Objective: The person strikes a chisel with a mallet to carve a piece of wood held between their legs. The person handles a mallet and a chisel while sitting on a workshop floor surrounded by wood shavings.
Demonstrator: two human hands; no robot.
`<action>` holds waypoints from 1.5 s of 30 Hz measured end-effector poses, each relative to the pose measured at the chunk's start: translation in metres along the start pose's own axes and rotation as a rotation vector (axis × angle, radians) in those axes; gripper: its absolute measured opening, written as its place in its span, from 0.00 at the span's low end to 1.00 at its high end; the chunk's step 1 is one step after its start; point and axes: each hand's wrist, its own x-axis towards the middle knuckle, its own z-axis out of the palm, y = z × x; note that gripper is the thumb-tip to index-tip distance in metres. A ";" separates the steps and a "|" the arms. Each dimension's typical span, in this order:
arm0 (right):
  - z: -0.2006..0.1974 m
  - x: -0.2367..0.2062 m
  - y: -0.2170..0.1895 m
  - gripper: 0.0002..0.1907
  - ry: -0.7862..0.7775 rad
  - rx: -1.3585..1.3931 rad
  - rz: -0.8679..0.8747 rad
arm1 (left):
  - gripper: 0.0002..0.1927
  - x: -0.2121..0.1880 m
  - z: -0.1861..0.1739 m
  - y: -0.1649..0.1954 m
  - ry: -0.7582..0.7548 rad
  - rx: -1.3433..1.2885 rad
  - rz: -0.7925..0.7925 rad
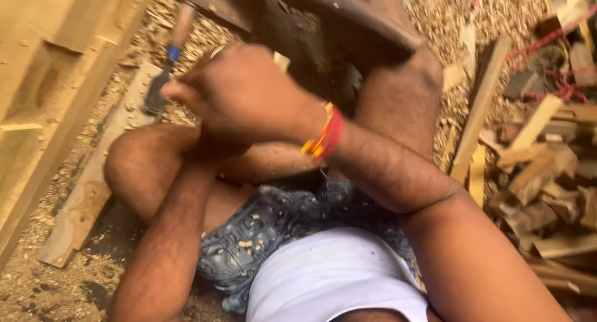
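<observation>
My right hand (pixel 242 95), with a red and yellow band at the wrist, is curled into a fist over my bent left knee (pixel 140 163). Nothing shows between its fingers. My left forearm (pixel 168 235) rises from the lower left and ends under the right hand, so my left hand is hidden. Just beyond the right hand's knuckles a chisel (pixel 166 64) with a wooden handle, a blue collar and a dark blade lies on a pale plank (pixel 87 197). I cannot tell whether the hand touches it.
Wood shavings (pixel 448 11) cover the ground. A large pale timber frame (pixel 43 79) fills the left side. A dark wooden piece (pixel 323 17) lies by my right knee. Slats (pixel 479 110) and a heap of offcuts (pixel 547 173) with red cord sit at the right.
</observation>
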 end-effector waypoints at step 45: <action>0.012 -0.051 0.093 0.10 0.308 -0.295 0.438 | 0.16 0.064 -0.027 0.009 -0.391 -1.101 0.885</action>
